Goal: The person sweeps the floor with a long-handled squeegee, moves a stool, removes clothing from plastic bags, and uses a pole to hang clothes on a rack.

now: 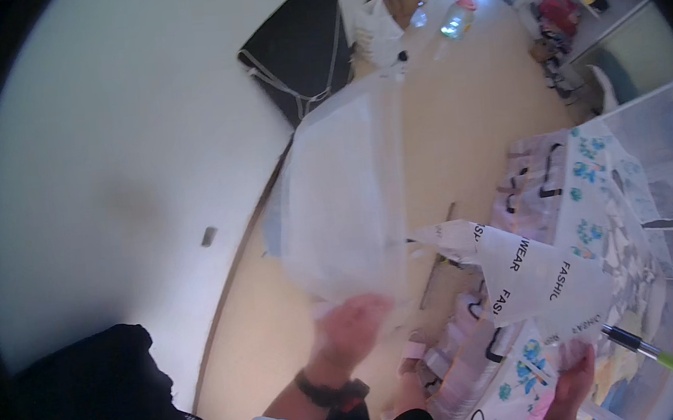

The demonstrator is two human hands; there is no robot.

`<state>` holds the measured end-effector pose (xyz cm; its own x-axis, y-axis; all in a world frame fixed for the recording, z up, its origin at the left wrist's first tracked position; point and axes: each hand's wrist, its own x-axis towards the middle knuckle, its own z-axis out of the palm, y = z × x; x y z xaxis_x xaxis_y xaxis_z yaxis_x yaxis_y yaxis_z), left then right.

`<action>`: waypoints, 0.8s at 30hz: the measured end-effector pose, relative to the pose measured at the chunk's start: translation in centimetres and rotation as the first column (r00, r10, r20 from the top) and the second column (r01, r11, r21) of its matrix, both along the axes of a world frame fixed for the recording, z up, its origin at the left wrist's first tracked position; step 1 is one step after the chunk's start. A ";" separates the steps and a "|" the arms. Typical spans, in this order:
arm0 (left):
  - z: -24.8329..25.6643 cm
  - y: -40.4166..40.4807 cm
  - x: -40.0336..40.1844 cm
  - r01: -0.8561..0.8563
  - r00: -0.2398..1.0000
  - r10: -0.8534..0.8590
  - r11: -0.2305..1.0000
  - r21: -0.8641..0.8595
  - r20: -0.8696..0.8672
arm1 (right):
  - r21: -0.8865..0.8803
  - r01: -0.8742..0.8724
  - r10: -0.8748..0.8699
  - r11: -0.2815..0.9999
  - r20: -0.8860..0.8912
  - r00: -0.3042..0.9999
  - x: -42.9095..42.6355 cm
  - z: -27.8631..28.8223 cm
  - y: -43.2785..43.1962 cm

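My left hand (355, 325), blurred and with a black band at its wrist, grips the lower end of a large translucent plastic bag or sheet (347, 191). The sheet stands out upward in the picture over the floor. At the lower right my right hand (576, 372) has its fingers on the lower edge of a white printed sheet (543, 279) that bears black lettering. Just right of that sheet is a pen (642, 345) with a black grip and a green barrel. Beneath lies a white cloth with blue flowers (533, 367).
Another person's hand (412, 356), apparently, with a black sleeve, is between mine, beside clear-wrapped pinkish packages (471, 372). More packages (529, 187) lie above. A black board (304, 51) leans at the wall. A clear jar (459, 18) and shelves (574, 39) stand farther off.
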<state>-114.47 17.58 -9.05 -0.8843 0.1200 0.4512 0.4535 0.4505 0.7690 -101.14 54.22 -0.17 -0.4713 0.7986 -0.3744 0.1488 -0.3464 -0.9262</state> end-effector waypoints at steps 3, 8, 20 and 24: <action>1.5 5.9 1.6 0.157 0.987 -0.160 0.983 0.100 0.019 | -0.188 -0.221 0.188 0.957 -0.179 0.966 0.0 1.2 -0.3; 1.8 13.6 4.1 0.376 0.826 -0.486 0.853 0.362 0.286 | -0.276 -0.321 0.291 0.906 -0.143 0.946 -5.4 0.4 -7.5; -0.8 16.0 5.7 0.500 0.830 -0.558 0.742 0.446 -0.001 | 0.094 -0.457 0.429 0.884 0.220 0.876 -6.0 -3.1 -9.7; -1.0 14.0 7.1 0.543 0.775 -0.631 0.700 0.464 0.043 | 0.260 -0.509 0.415 0.820 0.343 0.843 -5.0 -2.8 -8.1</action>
<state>-107.41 31.56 -10.03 -0.7657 0.4899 0.4167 0.3479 -0.2293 0.9090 -106.10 46.09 -3.01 -0.7392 0.6069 -0.2921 0.4624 0.1420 -0.8752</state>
